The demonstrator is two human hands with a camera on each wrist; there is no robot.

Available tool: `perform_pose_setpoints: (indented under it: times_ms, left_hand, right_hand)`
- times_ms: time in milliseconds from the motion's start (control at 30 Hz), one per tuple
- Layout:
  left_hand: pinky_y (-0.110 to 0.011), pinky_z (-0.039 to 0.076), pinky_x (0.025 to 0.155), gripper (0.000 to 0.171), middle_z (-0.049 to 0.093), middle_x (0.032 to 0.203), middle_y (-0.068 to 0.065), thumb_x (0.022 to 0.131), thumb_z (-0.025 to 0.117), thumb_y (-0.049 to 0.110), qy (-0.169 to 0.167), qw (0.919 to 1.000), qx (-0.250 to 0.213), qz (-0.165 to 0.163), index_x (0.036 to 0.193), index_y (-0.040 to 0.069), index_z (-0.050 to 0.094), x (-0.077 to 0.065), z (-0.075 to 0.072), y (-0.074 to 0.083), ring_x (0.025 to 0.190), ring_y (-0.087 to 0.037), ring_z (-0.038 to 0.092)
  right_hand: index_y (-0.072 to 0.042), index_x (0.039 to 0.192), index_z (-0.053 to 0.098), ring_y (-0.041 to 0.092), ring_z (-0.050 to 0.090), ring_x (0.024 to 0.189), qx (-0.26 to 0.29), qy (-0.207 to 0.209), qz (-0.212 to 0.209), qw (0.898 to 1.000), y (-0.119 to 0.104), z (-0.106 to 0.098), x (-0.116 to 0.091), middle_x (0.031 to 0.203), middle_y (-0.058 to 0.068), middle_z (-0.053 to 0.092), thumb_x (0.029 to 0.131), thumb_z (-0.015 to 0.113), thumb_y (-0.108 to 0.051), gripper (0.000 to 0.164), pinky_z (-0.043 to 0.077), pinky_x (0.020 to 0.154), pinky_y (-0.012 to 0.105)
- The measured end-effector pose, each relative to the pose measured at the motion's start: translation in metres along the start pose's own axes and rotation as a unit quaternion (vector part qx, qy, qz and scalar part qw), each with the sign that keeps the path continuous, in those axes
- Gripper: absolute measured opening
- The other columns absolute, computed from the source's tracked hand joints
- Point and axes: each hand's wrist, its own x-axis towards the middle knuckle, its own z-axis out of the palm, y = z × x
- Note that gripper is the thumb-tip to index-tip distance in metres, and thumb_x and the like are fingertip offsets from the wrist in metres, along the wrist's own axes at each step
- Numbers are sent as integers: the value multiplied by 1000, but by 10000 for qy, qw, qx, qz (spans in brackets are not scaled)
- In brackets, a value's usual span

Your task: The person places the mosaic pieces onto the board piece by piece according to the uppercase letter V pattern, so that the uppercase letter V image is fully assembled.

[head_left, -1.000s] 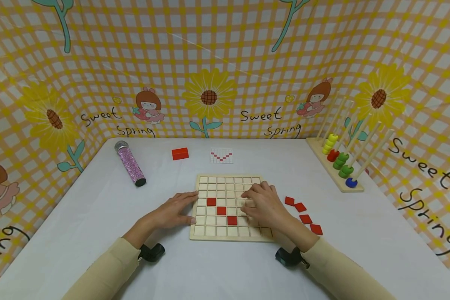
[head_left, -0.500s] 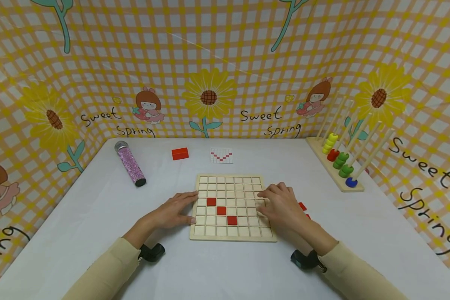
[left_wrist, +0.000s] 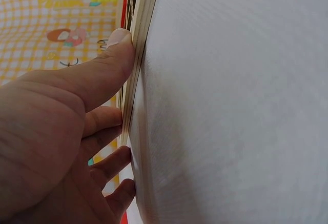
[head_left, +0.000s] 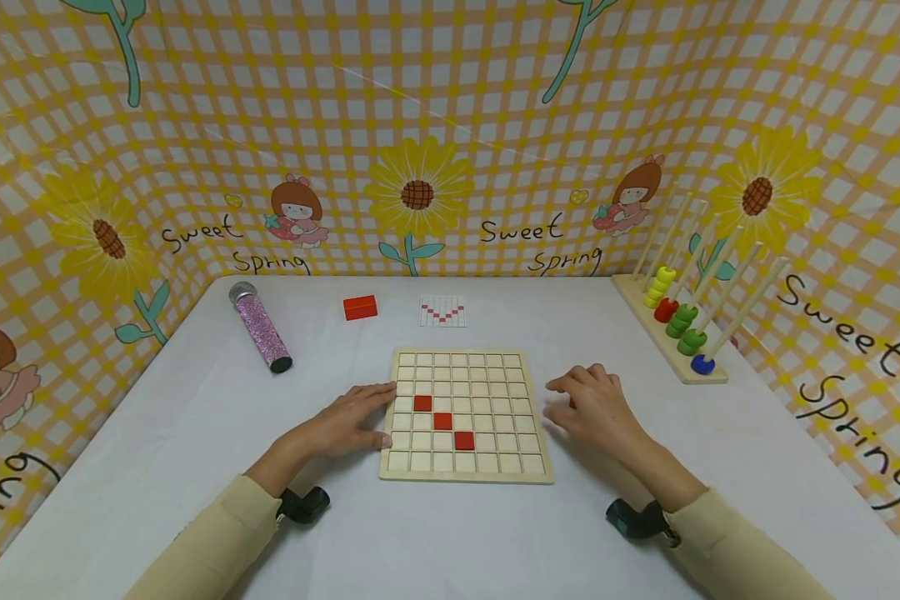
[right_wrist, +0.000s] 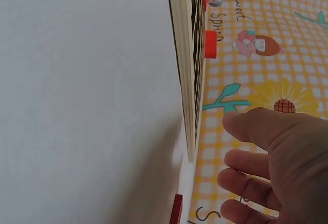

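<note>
Apparent step: red tile [right_wrist: 177, 209] pickup.
My left hand [head_left: 347, 423], straight-fingered, touches the grid board [head_left: 462, 405]; my right hand [head_left: 598, 410], fingers parted, should pinch.

the board [head_left: 487, 375] over there is pale wood, ruled into a grid of dark lines, and the three tiles [head_left: 443, 422] in it make a red diagonal. the table [head_left: 450, 542] is plain white; the cloth [head_left: 450, 92] behind is yellow-and-orange check on white, with yellow sunflowers [head_left: 417, 195] on teal stems. i see a glittery pink mic [head_left: 262, 329], silver-headed, a red block [head_left: 360, 308], a white card [head_left: 442, 312] with a red v, beige sleeves [head_left: 210, 533], and yellow, red, green and blue beads [head_left: 660, 287].
</note>
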Motion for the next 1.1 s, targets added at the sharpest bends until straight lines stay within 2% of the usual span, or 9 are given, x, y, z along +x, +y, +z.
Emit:
perform_pose_setpoints:
  times_ms: [400, 1100]
  left_hand:
    - [-56, 24, 113, 76, 29, 155, -9, 85, 69, 31, -14, 10000, 8, -56, 147, 7, 33, 0, -1, 0, 142, -34, 24]
    - [-57, 22, 113, 76, 29, 155, -8, 84, 70, 32, -21, 10000, -25, -5, 147, 8, 33, 0, 0, -2, 142, -33, 24]
  right_hand:
    - [-5, 106, 69, 32, 46, 96, -20, -382, 464, 9982, 20, -3, -1, 100, 14, 64, 78, 74, -26, 35, 35, 78, 46]
    - [-5, 106, 69, 35, 45, 97, -176, -772, 796, 9937, 40, -5, -4, 101, 16, 63, 78, 75, -27, 36, 36, 79, 51]
